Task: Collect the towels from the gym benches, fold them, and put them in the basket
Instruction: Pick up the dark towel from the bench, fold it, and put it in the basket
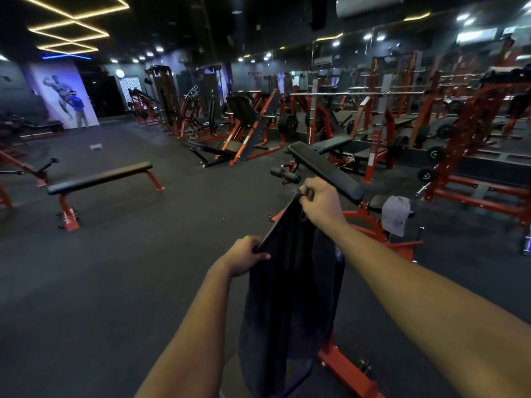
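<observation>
A dark towel (290,288) hangs down in front of me, stretched along its top edge between both hands. My left hand (244,255) pinches the near corner. Farther out, my right hand (320,201) grips the far corner, just in front of the black pad of a red-framed adjustable bench (327,170). A grey towel (396,215) is draped over the seat end of that bench, to the right of my right hand. No basket can be made out with certainty.
A flat bench (100,178) with red legs stands to the left on the dark rubber floor. Red racks, a leg press (247,130) and barbells line the mirrored right wall. A small pale object (96,147) lies on the floor far off. A person (79,110) stands by the far wall.
</observation>
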